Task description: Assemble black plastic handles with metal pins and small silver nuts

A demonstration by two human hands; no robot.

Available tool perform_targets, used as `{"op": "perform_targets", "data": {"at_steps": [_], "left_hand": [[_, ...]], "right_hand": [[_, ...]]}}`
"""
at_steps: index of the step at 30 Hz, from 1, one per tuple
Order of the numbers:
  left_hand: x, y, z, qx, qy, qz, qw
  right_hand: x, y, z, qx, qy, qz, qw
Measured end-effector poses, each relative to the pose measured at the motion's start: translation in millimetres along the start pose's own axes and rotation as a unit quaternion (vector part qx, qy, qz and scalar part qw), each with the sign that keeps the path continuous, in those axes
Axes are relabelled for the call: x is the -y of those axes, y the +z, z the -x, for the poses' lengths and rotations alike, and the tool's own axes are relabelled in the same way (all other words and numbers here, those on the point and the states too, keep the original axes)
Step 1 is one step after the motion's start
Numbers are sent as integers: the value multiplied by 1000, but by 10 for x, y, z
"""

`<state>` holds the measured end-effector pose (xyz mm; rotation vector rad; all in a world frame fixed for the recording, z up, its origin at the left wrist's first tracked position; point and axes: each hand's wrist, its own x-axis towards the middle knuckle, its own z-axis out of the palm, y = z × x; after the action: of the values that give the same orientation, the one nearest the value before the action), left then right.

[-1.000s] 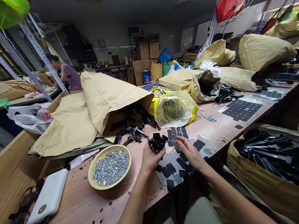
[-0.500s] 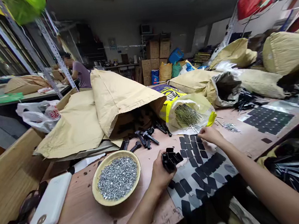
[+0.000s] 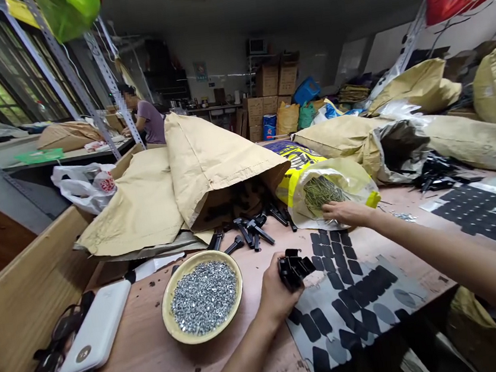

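Note:
My left hand (image 3: 278, 293) is closed around a bunch of black plastic parts (image 3: 294, 267), held just above a grey sheet of black adhesive pads (image 3: 351, 305) on the wooden table. My right hand (image 3: 344, 212) reaches forward to the mouth of a clear and yellow plastic bag of long metal pins (image 3: 324, 192); its fingers are curled at the bag's opening, and what they grip is hidden. A yellow bowl of small silver nuts (image 3: 202, 296) stands left of my left hand.
An open brown paper sack (image 3: 214, 166) spills black parts (image 3: 248, 231) behind the bowl. A white power bank (image 3: 97, 331) and glasses lie at the left. Another pad sheet (image 3: 484, 213) and more sacks lie at the right. A person in purple (image 3: 148, 121) works at a far table.
My right hand has moved from the pad sheet forward to the bag of pins. The left hand kept hold of the black parts. The view has shifted left.

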<state>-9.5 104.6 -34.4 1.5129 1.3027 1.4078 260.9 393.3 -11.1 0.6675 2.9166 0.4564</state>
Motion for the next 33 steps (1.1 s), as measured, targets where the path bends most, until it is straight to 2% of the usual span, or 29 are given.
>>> {"op": "perform_targets", "data": {"at_steps": [4, 8, 9, 11, 12, 13, 14, 16, 18, 20, 22, 24, 26, 33], "left_hand": [[-29, 3, -2, 0, -3, 7, 1000], [16, -8, 3, -10, 6, -7, 1000], [35, -13, 6, -13, 10, -8, 1000], [67, -24, 11, -23, 20, -5, 1000], [76, -29, 12, -30, 25, -1, 999], [80, -34, 12, -36, 29, 4, 999], [80, -39, 10, -43, 32, 10, 999], [79, -44, 3, -53, 33, 19, 998], [84, -43, -6, -58, 34, 20, 998], [98, -36, -11, -59, 38, 13, 997], [105, -28, -8, -48, 42, 8, 998], [95, -22, 3, -32, 45, 12, 998], [65, -18, 19, -20, 50, 23, 998], [-22, -30, 52, -20, 64, 19, 998]], "right_hand": [[38, -27, 50, -17, -59, 1, 998], [216, -108, 60, -50, -66, -5, 997], [302, -150, 59, -71, -55, -8, 996], [539, -286, 78, -163, 3, -56, 985], [687, -384, 106, -226, 47, -112, 967], [850, -500, 150, -293, 99, -187, 932], [1022, -632, 207, -344, 148, -273, 886], [1370, -914, 345, -392, 221, -422, 787], [1684, -1165, 470, -407, 259, -507, 714], [1934, -1337, 541, -418, 273, -552, 667], [2110, -1423, 551, -428, 276, -574, 641], [2223, -1445, 521, -430, 279, -579, 634], [2297, -1432, 475, -425, 281, -577, 639], [2471, -1316, 350, -383, 270, -539, 700]]}}
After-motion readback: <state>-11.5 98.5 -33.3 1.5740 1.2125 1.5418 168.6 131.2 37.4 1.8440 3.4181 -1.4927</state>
